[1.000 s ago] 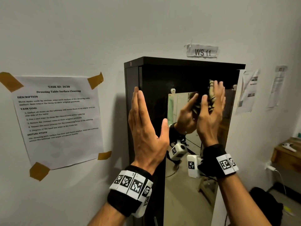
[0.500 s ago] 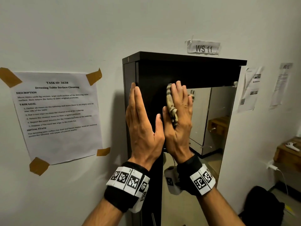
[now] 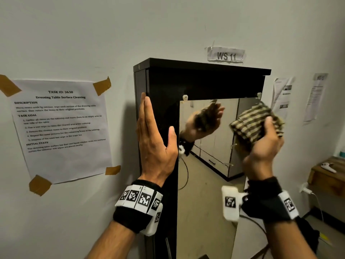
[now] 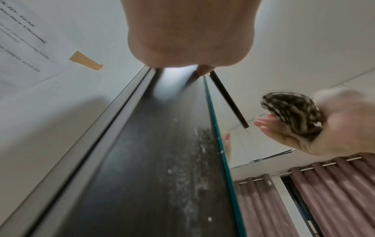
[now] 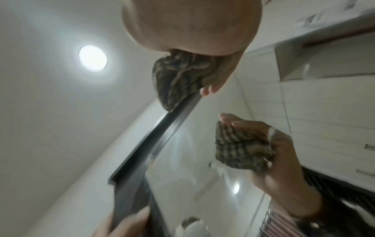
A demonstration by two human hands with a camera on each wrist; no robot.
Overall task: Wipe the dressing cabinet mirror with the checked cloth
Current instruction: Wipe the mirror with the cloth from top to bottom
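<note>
The tall black dressing cabinet point(image 3: 196, 81) stands against the wall, its mirror point(image 3: 205, 174) filling the door below a black top band. My left hand point(image 3: 155, 139) lies flat with straight fingers against the cabinet's left edge. My right hand point(image 3: 265, 144) grips the bunched tan and black checked cloth point(image 3: 255, 124) at the mirror's upper right edge, lifted slightly off the glass. The mirror shows the reflection of that hand and cloth. The cloth point(image 4: 292, 112) also shows in the left wrist view, and the cloth point(image 5: 182, 80) in the right wrist view under my palm.
A taped task sheet point(image 3: 59, 128) hangs on the wall left of the cabinet, more papers point(image 3: 281, 98) to its right. A "WS 11" label point(image 3: 225, 55) sits above. A wooden side table point(image 3: 328, 174) with a white controller stands at lower right, near a wall plug.
My right hand swept the cloth from the mirror's upper left beside my left hand across to the upper right edge, and the cloth now faces me. The left hand stayed put.
</note>
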